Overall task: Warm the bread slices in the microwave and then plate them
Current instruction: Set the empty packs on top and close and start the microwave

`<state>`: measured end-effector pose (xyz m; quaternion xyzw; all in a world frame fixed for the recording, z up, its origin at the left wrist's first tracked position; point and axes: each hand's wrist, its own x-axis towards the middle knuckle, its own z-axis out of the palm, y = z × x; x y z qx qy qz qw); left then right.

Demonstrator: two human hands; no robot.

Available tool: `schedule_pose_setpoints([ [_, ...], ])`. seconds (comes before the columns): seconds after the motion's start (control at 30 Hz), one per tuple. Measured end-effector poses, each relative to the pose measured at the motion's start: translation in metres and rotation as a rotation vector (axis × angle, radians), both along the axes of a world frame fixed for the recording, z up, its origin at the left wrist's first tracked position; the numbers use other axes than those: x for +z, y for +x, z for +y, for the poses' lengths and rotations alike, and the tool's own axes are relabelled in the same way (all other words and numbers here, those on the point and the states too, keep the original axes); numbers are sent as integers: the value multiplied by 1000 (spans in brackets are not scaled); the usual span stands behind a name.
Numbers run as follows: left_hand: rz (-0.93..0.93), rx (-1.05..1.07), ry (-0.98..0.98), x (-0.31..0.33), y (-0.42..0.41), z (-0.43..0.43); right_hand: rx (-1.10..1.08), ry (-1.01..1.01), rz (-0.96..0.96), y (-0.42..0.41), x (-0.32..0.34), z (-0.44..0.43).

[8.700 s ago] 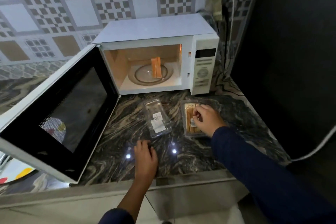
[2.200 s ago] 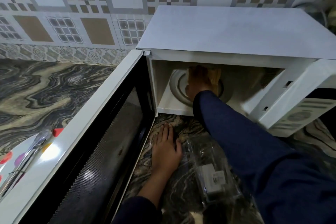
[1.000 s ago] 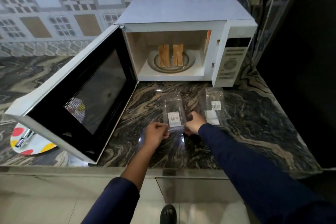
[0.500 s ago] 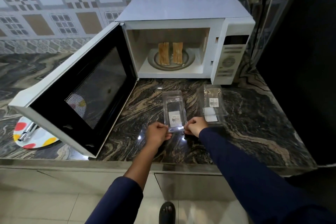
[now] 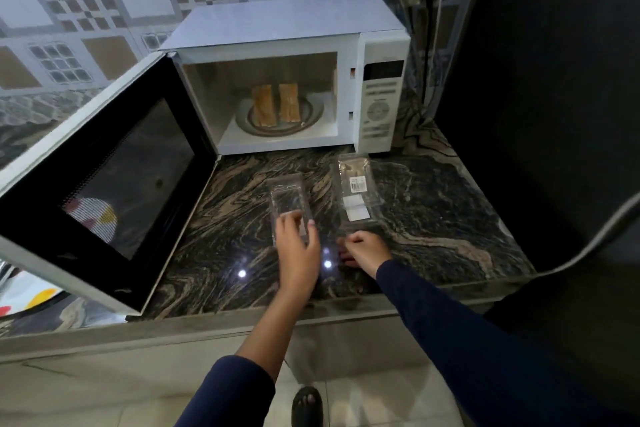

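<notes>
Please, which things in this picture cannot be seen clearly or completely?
Head view:
- Plate: mostly behind the open microwave door, cut off by the left edge.
- Control panel: lettering blurred.
- Right package: label too small to read.
- Left package: near end covered by the left hand; grip unclear.
- Right hand: fingertips hidden under the hand; whether it holds anything is unclear.

Microwave (image 5: pixel 277 22) door open, two bread slices (image 5: pixel 264 107) on turntable; left hand (image 5: pixel 299 246) on clear packet (image 5: pixel 287 194), worktop (image 5: pixel 433 218) front edge.
</notes>
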<state>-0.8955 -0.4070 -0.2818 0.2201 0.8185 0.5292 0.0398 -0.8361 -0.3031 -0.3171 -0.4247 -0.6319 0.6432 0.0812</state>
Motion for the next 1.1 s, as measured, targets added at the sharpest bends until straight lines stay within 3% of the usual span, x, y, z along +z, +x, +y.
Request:
schedule_pose_setpoints([
  [0.1,-83,-73,22,-4,15,17,-62,-28,-2,27,4,10],
  [0.3,-450,-38,-124,-13,12,49,-186,-99,-34,44,21,41],
  [0.43,-887,-104,127,-12,0,61,-220,-83,-30,31,29,55],
  [0.63,-1165,-73,317,-18,-10,70,-250,-243,0,7,41,65],
  [1.1,-1202,2,310,-16,0,63,-138,-60,-225,13,23,79],
])
